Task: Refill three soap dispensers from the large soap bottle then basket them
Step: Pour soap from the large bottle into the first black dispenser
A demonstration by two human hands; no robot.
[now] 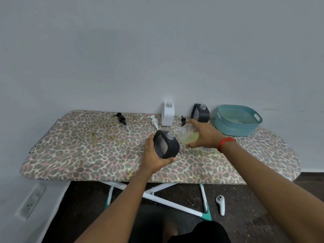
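Observation:
My left hand (152, 155) grips a black soap dispenser (166, 144) with its clear neck open, just above the ironing board (87, 151). My right hand (204, 135) holds the large clear soap bottle (186, 135), tilted with its open mouth beside the dispenser's neck; yellowish soap lies in its lower part. A white dispenser (168, 114) and a second black dispenser (201, 113) stand at the back by the wall, both without pumps. A teal basket (237, 120) sits at the back right.
Three loose pumps lie on the board: a black pump (121, 118) at the back left, a white pump (154, 121) beside the white dispenser, another black pump (183, 120) behind the bottle. A white controller (220, 204) lies on the floor. A wall socket (31, 202) is at lower left.

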